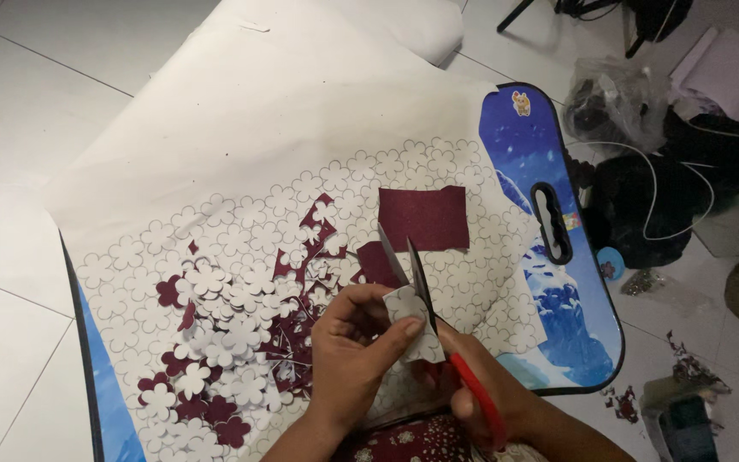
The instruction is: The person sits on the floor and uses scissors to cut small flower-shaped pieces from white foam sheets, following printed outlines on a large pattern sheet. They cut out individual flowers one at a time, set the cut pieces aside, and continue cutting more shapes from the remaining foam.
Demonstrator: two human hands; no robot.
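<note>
My left hand [354, 346] pinches a small white piece of sheet [416, 321] with flower outlines drawn on it. My right hand [481, 389] holds red-handled scissors [416, 274], their blades apart and pointing up and away over the piece. Under my hands lies a large white sheet [241, 128] marked with flower outlines, spread over a blue lap table [558, 282]. A heap of cut-out flowers [224, 316], white and maroon, lies to the left of my left hand. A maroon rectangle [423, 218] rests just beyond the scissor tips.
Maroon offcuts [314, 227] lie among the flowers. The lap table has a slot handle [549, 222] at its right side. On the tiled floor to the right are a plastic bag [613, 98], dark cloth with a white cable [686, 188], and scraps [622, 402].
</note>
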